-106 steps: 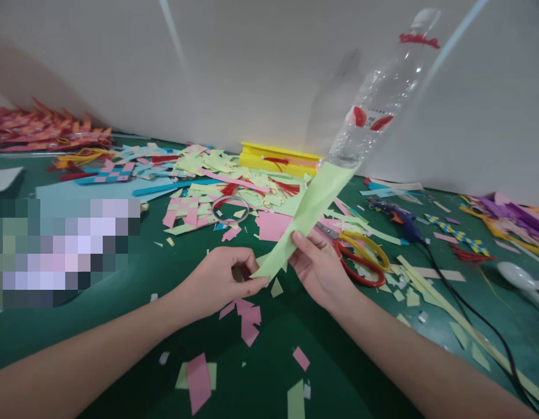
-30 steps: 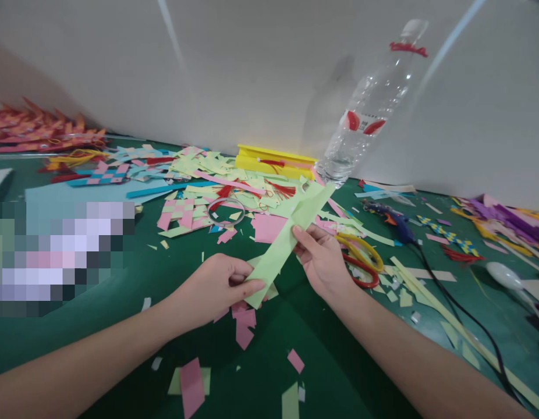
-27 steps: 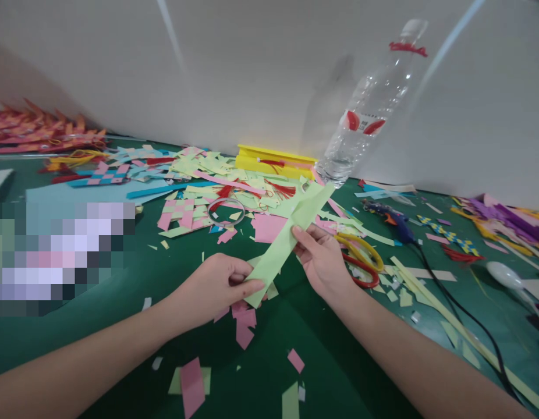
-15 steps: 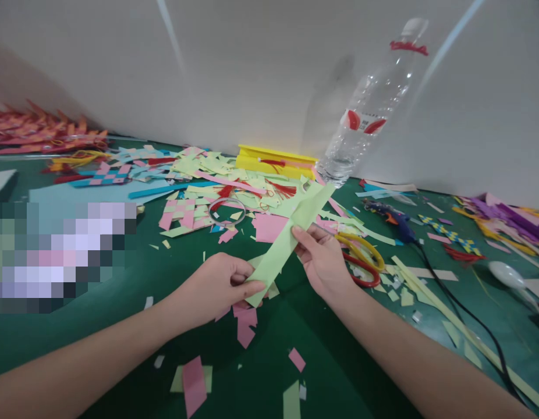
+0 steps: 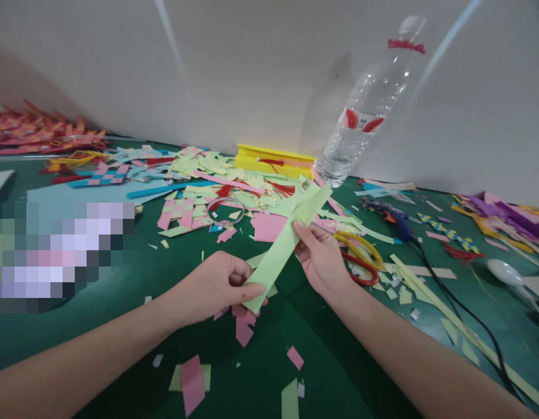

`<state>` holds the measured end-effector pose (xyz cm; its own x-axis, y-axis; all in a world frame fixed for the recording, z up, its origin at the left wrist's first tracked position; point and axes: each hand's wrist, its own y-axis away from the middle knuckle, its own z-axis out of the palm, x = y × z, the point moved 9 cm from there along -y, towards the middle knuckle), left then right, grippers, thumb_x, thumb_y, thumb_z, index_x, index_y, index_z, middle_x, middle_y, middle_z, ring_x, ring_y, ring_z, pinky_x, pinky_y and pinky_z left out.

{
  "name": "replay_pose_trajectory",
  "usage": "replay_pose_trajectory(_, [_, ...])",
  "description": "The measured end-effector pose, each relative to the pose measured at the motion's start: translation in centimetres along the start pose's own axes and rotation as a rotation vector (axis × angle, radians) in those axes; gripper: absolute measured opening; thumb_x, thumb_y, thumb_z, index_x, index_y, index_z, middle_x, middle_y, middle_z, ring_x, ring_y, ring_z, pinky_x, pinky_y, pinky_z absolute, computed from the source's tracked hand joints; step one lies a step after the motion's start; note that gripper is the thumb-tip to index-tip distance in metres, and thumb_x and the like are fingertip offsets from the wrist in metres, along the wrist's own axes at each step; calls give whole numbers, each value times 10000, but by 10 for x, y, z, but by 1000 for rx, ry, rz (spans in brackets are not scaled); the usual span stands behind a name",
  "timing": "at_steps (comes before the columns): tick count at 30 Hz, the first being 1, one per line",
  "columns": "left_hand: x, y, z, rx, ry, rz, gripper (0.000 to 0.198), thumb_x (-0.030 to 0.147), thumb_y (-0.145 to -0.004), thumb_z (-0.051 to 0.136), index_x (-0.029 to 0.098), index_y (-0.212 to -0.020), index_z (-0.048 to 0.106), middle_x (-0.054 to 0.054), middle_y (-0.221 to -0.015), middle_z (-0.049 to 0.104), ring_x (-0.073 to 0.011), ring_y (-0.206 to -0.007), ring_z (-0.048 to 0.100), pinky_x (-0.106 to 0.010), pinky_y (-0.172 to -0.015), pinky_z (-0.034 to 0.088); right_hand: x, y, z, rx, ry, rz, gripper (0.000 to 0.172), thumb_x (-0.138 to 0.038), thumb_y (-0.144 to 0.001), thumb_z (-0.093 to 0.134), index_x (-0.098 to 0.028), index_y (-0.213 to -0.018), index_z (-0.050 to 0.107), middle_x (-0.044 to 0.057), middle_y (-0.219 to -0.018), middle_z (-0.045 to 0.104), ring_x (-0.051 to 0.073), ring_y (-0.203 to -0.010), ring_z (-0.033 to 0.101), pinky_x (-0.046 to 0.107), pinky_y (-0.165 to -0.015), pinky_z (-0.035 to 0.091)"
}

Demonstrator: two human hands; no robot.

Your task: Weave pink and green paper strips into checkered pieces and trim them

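Observation:
A light green paper strip slants between my two hands above the green tabletop. My left hand pinches its lower end, thumb on top and fingers underneath. My right hand is closed on the strip's right edge around the middle, with the thumb on the paper and the other fingers partly hidden behind it. The strip's upper end points towards the bottle. Just beyond my right hand lie scissors with yellow and red handles, their blades mostly hidden by the hand and strip.
A clear plastic bottle leans against the wall. Paper scraps, a roll of tape and a yellow folded piece lie at the back. To the right are a glue gun with a black cord and a white spoon.
My left hand has turned the strip's lower end slightly, so more of its face shows. Both hands keep hold of the strip, and the view has shifted a little.

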<state>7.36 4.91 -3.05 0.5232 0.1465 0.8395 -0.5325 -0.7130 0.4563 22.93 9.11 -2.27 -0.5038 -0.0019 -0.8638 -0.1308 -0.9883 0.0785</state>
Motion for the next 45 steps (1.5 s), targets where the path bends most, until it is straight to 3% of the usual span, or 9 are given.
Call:
replay_pose_trajectory(2, [1,1,1,-11,-52,11,295,433,-763,572,166,-645,536,-5,-600,617,-133,-524,577,-190,-410,319,0,-1,-1,6,-5,10,156,-307,-598,815,-200,-650,713,-22,-647,706,104,-584,629,230,-604,533])
replay_pose_trajectory(6, [11,2,-4,48,-219,113,422,395,-737,600,185,-492,328,76,-449,285,-70,-419,307,-205,-409,211,0,-3,-5,31,-26,16,160,-300,-596,817,-203,-612,690,-42,-644,695,80,-571,614,205,-594,518])
replay_pose_trajectory(8, [14,3,-3,46,-259,153,441,369,-739,595,188,-493,277,79,-473,215,-70,-443,220,-216,-422,190,0,-4,-6,29,-24,15,152,-286,-596,817,-205,-624,691,-42,-665,700,82,-587,619,208,-598,519])
replay_pose_trajectory(20, [13,2,0,-20,-259,149,445,379,-748,590,200,-527,248,78,-504,193,-81,-470,182,-236,-438,157,0,-1,-8,76,-76,-13,172,-229,-552,841,-207,-617,683,-41,-702,719,84,-605,638,200,-580,520])
replay_pose_trajectory(26, [15,4,5,-84,-319,201,430,403,-742,593,198,-523,284,62,-531,255,-91,-488,213,-235,-442,188,0,-3,-11,82,-87,1,171,-287,-579,828,-213,-648,690,-40,-661,707,107,-564,633,230,-538,538])
replay_pose_trajectory(34, [15,7,8,-142,-361,191,416,408,-713,613,200,-518,309,53,-532,282,-93,-473,249,-239,-427,192,2,-1,-5,15,-25,-10,173,-329,-599,815,-218,-665,699,-25,-679,712,139,-630,660,286,-627,570])
replay_pose_trajectory(40, [14,7,10,-170,-361,194,414,417,-728,617,198,-530,327,55,-539,297,-96,-478,270,-232,-429,217,2,-1,-5,23,-40,11,175,-304,-593,821,-199,-610,682,-22,-642,705,121,-585,643,245,-584,559])
replay_pose_trajectory(45, [15,11,16,-231,-310,172,371,348,-704,643,194,-510,367,51,-524,356,-95,-452,341,-229,-419,224,0,-2,-7,53,-36,42,228,-323,-552,835,-194,-693,711,-6,-641,707,132,-565,634,225,-482,519])
